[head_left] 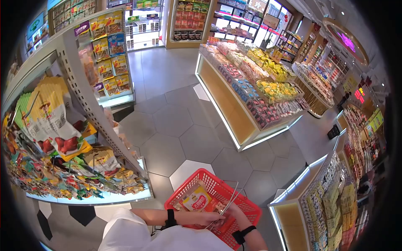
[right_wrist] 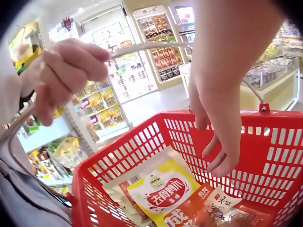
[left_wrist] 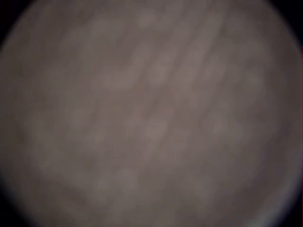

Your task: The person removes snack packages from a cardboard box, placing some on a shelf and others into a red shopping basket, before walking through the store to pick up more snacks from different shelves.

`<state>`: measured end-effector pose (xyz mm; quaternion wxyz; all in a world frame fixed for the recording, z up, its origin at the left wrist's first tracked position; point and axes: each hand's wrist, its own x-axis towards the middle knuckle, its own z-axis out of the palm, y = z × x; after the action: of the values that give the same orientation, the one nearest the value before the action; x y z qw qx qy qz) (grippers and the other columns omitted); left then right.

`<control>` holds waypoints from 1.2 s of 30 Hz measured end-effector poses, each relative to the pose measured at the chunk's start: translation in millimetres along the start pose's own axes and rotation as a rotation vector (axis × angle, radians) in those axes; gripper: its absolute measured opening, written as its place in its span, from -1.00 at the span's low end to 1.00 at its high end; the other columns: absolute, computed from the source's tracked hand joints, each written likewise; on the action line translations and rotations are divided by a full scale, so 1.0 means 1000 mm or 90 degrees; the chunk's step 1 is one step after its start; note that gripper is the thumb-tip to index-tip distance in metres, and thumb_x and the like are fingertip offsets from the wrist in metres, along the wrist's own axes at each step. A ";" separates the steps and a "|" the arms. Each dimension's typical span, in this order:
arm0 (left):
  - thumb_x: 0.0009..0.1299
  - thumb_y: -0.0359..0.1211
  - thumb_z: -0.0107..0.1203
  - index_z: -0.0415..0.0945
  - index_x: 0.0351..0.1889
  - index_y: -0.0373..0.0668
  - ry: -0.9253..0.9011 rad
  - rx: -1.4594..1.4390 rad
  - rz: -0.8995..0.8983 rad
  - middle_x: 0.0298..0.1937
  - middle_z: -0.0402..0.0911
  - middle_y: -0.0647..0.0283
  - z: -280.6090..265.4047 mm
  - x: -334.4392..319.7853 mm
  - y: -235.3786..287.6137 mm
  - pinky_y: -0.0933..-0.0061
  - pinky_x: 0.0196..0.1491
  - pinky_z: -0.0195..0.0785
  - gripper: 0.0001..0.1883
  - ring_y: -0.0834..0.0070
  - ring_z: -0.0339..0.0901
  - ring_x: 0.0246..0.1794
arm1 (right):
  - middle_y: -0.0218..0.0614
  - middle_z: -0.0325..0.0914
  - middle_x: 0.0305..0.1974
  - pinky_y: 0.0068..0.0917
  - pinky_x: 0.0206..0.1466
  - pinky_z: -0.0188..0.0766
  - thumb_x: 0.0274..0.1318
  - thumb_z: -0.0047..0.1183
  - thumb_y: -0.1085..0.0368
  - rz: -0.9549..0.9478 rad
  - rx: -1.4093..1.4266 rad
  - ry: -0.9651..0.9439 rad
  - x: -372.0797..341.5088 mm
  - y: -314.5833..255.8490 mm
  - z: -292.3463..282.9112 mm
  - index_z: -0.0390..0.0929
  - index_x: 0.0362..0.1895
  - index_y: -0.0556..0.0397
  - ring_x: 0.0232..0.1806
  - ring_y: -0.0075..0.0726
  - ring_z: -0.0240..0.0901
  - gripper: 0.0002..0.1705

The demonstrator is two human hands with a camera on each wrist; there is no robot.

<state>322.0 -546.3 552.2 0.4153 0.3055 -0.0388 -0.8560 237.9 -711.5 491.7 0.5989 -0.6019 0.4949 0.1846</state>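
A red shopping basket (head_left: 202, 172) with slotted sides is carried in front of the body. My left hand (right_wrist: 71, 71) grips its thin metal handle (right_wrist: 149, 46), fingers curled round it. My right hand (right_wrist: 218, 118) reaches down past the handle into the basket, its fingers loosely lowered over the contents and holding nothing. Inside lie a yellow-and-white snack bag (right_wrist: 163, 187) with red lettering and a smaller red packet (right_wrist: 222, 208) with a white label. In the left wrist view only a blurred, close brownish surface shows.
A rack of hanging snack bags (head_left: 54, 121) stands close at left, with another rack (head_left: 109, 54) behind it. Ahead is a wooden display island (head_left: 226, 96) heaped with packets. A second wooden counter (head_left: 293, 213) stands close at right. Grey hexagonal floor tiles (head_left: 163, 142) run between them.
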 end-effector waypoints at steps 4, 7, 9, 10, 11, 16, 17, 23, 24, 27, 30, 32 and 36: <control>0.40 -0.22 -0.15 0.37 -0.52 -0.16 0.037 0.067 0.000 -0.67 0.36 0.38 0.007 -0.011 0.106 0.63 -0.65 0.09 -0.71 0.62 0.26 -0.71 | -0.08 0.52 -0.25 -0.22 -0.23 0.40 0.13 -0.20 0.01 0.092 0.104 -0.140 0.222 0.077 -0.061 0.45 -0.26 0.19 -0.23 -0.04 0.46 -0.55; 0.39 -0.23 -0.15 0.37 -0.55 -0.17 0.049 0.076 0.010 -0.70 0.35 0.36 -0.023 0.003 0.170 0.63 -0.68 0.09 -0.69 0.60 0.27 -0.75 | -0.07 0.52 -0.24 -0.23 -0.24 0.41 0.10 -0.16 0.02 0.103 0.070 -0.133 0.273 0.015 -0.073 0.45 -0.24 0.20 -0.24 -0.05 0.47 -0.55; 0.39 -0.23 -0.15 0.37 -0.56 -0.18 0.060 0.058 0.024 -0.72 0.33 0.36 -0.037 0.004 0.214 0.63 -0.68 0.09 -0.69 0.60 0.25 -0.76 | -0.06 0.51 -0.23 -0.23 -0.25 0.41 0.08 -0.13 0.02 0.117 0.065 -0.168 0.340 -0.006 -0.082 0.45 -0.23 0.20 -0.25 -0.06 0.47 -0.55; 0.39 -0.24 -0.13 0.38 -0.57 -0.19 0.052 0.057 0.039 -0.74 0.32 0.37 -0.058 0.015 0.233 0.62 -0.68 0.07 -0.69 0.60 0.22 -0.77 | -0.06 0.51 -0.23 -0.23 -0.25 0.42 0.07 -0.12 0.03 0.124 0.071 -0.194 0.383 -0.014 -0.089 0.45 -0.22 0.21 -0.26 -0.06 0.47 -0.55; 0.39 -0.24 -0.13 0.38 -0.56 -0.18 0.078 0.042 0.055 -0.73 0.32 0.37 -0.068 0.015 0.262 0.62 -0.67 0.06 -0.69 0.61 0.21 -0.77 | -0.05 0.51 -0.22 -0.23 -0.26 0.42 0.06 -0.11 0.03 0.136 0.063 -0.237 0.434 -0.022 -0.094 0.45 -0.22 0.21 -0.26 -0.06 0.48 -0.55; 0.39 -0.24 -0.12 0.37 -0.54 -0.19 0.158 -0.029 0.097 -0.69 0.35 0.37 -0.106 -0.006 0.413 0.60 -0.62 0.07 -0.71 0.61 0.20 -0.75 | -0.20 0.45 -0.08 -0.21 -0.15 0.36 -0.15 0.08 0.05 0.008 -0.357 0.075 0.423 -0.226 -0.091 0.49 -0.17 0.06 -0.12 -0.15 0.41 -0.54; 0.38 -0.25 -0.12 0.36 -0.55 -0.20 0.177 -0.053 0.101 -0.69 0.35 0.35 -0.112 -0.013 0.437 0.59 -0.62 0.07 -0.70 0.60 0.21 -0.75 | -0.24 0.38 0.07 -0.12 -0.03 0.32 -0.13 0.04 -0.03 0.066 -0.202 -0.076 0.442 -0.253 -0.095 0.48 -0.11 0.02 0.04 -0.06 0.35 -0.49; 0.37 -0.25 -0.08 0.39 -0.38 -0.10 0.238 -0.124 0.177 -0.63 0.38 0.40 -0.171 -0.073 0.568 0.62 -0.60 0.07 -0.84 0.65 0.25 -0.68 | -0.07 0.51 -0.31 -0.14 -0.12 0.38 -0.11 0.03 0.08 -0.360 -0.666 0.523 0.505 -0.473 -0.052 0.48 -0.14 0.07 -0.20 -0.08 0.47 -0.55; 0.37 -0.25 -0.08 0.38 -0.36 -0.09 0.239 -0.116 0.200 -0.61 0.39 0.41 -0.187 -0.082 0.589 0.63 -0.60 0.07 -0.85 0.67 0.26 -0.67 | -0.07 0.51 -0.31 -0.15 -0.13 0.39 -0.10 0.01 0.09 -0.379 -0.670 0.452 0.528 -0.504 -0.046 0.49 -0.13 0.06 -0.19 -0.09 0.48 -0.57; 0.37 -0.25 -0.07 0.38 -0.36 -0.09 0.234 -0.120 0.224 -0.59 0.40 0.44 -0.250 -0.109 0.653 0.67 -0.57 0.11 -0.85 0.72 0.27 -0.63 | -0.07 0.49 -0.19 -0.18 -0.10 0.40 -0.04 -0.04 0.14 -0.273 -0.634 0.119 0.591 -0.596 -0.019 0.48 -0.11 0.04 -0.11 -0.09 0.45 -0.60; 0.38 -0.24 -0.10 0.38 -0.49 -0.13 0.235 -0.122 0.221 -0.63 0.37 0.41 -0.303 -0.157 0.736 0.60 -0.40 0.22 -0.76 0.68 0.25 -0.63 | -0.10 0.45 -0.07 -0.19 -0.09 0.41 -0.04 -0.04 0.16 -0.269 -0.754 0.060 0.651 -0.671 0.019 0.48 -0.09 -0.01 -0.05 -0.07 0.41 -0.61; 0.38 -0.24 -0.12 0.37 -0.54 -0.14 0.243 -0.121 0.242 -0.66 0.34 0.39 -0.337 -0.181 0.783 0.54 -0.34 0.23 -0.72 0.64 0.23 -0.66 | -0.09 0.48 -0.14 -0.18 -0.08 0.41 -0.32 0.18 0.04 -0.291 -0.831 0.010 0.677 -0.732 0.038 0.49 -0.11 0.01 -0.09 -0.03 0.43 -0.42; 0.38 -0.25 -0.13 0.31 -0.61 -0.14 0.248 -0.130 0.262 -0.72 0.30 0.36 -0.365 -0.238 0.877 0.51 -0.33 0.24 -0.70 0.58 0.20 -0.69 | -0.06 0.49 -0.17 -0.17 -0.09 0.42 -0.35 0.22 0.07 -0.410 -0.805 0.006 0.753 -0.826 0.073 0.49 -0.14 0.01 -0.11 0.02 0.44 -0.43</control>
<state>1239.0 -874.8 654.8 0.6080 0.4067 0.0668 -0.6786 1272.4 -1099.3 306.6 0.1577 -0.9513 0.0931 0.2479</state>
